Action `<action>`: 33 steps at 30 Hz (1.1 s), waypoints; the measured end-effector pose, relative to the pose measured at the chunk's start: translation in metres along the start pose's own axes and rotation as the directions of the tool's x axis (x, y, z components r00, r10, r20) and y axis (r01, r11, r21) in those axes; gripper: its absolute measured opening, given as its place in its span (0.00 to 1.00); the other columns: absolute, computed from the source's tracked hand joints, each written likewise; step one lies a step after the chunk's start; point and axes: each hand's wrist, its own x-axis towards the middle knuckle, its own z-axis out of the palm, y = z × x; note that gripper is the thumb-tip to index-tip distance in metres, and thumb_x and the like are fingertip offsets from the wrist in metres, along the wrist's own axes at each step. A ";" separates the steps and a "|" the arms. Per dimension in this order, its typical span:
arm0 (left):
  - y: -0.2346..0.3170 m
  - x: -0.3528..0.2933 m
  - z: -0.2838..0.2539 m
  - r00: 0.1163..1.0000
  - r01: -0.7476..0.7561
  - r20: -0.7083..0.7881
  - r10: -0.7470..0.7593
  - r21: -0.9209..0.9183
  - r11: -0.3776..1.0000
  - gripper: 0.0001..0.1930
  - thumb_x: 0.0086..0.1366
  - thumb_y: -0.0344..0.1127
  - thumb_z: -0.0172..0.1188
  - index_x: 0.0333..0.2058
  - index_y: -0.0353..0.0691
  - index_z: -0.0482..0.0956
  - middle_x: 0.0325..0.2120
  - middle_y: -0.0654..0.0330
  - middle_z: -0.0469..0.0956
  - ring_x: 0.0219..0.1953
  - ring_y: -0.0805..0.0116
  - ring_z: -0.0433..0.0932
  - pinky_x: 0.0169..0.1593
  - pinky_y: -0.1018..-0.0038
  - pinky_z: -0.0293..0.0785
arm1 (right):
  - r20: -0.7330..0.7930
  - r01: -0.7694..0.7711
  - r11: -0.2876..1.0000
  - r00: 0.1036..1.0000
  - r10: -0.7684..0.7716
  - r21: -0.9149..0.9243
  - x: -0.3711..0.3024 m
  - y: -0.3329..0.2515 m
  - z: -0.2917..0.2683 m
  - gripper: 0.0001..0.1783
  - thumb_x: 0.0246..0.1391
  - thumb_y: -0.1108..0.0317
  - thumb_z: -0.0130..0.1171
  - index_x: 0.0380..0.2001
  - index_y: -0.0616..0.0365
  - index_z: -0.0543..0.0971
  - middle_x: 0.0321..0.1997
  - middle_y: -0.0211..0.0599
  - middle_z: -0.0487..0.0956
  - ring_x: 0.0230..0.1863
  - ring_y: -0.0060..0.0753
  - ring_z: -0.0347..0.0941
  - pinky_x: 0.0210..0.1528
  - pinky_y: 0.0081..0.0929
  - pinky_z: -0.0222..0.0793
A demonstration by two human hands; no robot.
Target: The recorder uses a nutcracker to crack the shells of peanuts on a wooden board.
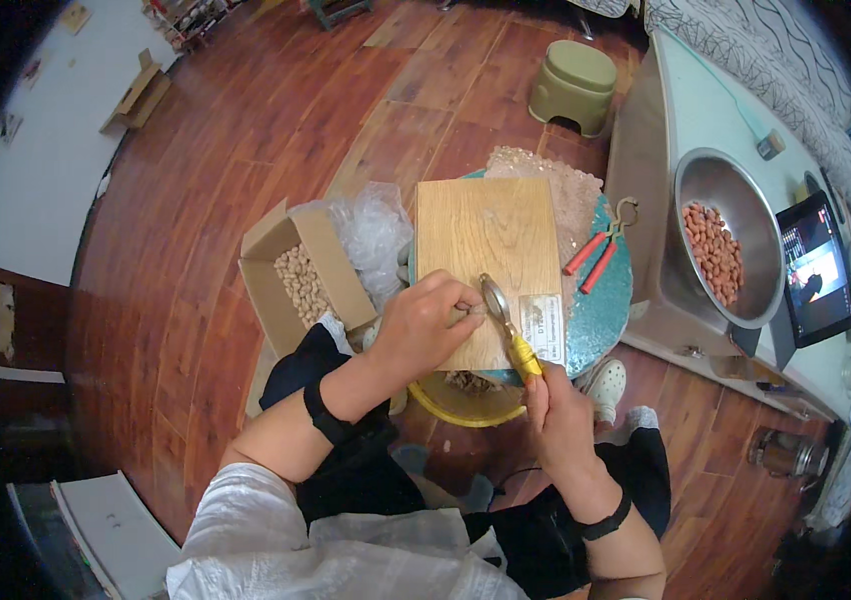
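My left hand [428,322] pinches a small nut, barely visible between the fingertips, on the near edge of a light wooden board [486,240]. My right hand [556,410] grips the yellow handle of a metal spoon-shaped tool [502,312], whose silvery head rests right against the left fingertips. The board lies on a round teal table [606,300]. Below the board's near edge sits a yellow-rimmed bowl [466,400] holding shell bits.
An open cardboard box [301,275] of peanuts in shells stands left, with crumpled clear plastic [374,228] beside it. Red-handled pliers [598,252] lie on the table. A steel bowl [731,235] with shelled red peanuts sits on a white cabinet, next to a tablet [814,268]. A green stool [574,85] stands beyond.
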 end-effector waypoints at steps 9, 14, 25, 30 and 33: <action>0.001 0.001 -0.005 0.993 0.098 0.068 -0.101 0.045 0.994 0.10 0.50 0.35 0.69 0.30 0.39 0.80 0.26 0.57 0.76 0.31 0.62 0.78 0.35 0.69 0.75 | -0.002 -0.003 0.998 1.000 0.003 0.066 -0.001 0.003 0.002 0.10 0.61 0.65 0.52 0.41 0.59 0.74 0.24 0.52 0.76 0.23 0.56 0.75 0.24 0.45 0.70; -0.001 0.001 -0.006 0.991 0.103 0.083 -0.106 0.037 0.994 0.10 0.50 0.33 0.69 0.30 0.38 0.80 0.26 0.57 0.76 0.30 0.63 0.79 0.35 0.70 0.74 | 0.007 0.049 0.999 0.999 -0.049 0.019 -0.002 -0.001 0.000 0.12 0.61 0.65 0.51 0.44 0.59 0.74 0.24 0.53 0.76 0.26 0.57 0.75 0.27 0.45 0.70; -0.006 0.000 -0.004 0.993 0.099 0.064 -0.101 0.023 0.995 0.10 0.49 0.33 0.69 0.28 0.38 0.79 0.25 0.58 0.76 0.30 0.61 0.79 0.34 0.67 0.73 | 0.093 -0.003 1.000 0.996 0.001 0.015 -0.005 0.001 0.002 0.13 0.59 0.66 0.53 0.44 0.60 0.74 0.27 0.53 0.76 0.27 0.56 0.76 0.28 0.44 0.71; -0.003 0.002 -0.005 0.988 0.131 0.080 -0.131 -0.004 0.991 0.10 0.49 0.34 0.69 0.27 0.37 0.79 0.25 0.57 0.77 0.30 0.60 0.79 0.33 0.66 0.73 | -0.019 0.081 0.996 0.997 -0.080 0.039 -0.006 -0.002 0.001 0.12 0.59 0.67 0.53 0.43 0.60 0.75 0.26 0.51 0.76 0.26 0.55 0.75 0.28 0.46 0.70; -0.004 0.001 -0.005 0.986 0.142 0.088 -0.141 0.000 0.990 0.11 0.48 0.34 0.70 0.28 0.37 0.79 0.25 0.57 0.76 0.30 0.60 0.78 0.35 0.67 0.73 | 0.060 0.066 0.997 0.996 -0.064 -0.029 -0.002 -0.001 0.002 0.11 0.60 0.67 0.52 0.43 0.60 0.74 0.27 0.52 0.76 0.26 0.55 0.75 0.27 0.45 0.69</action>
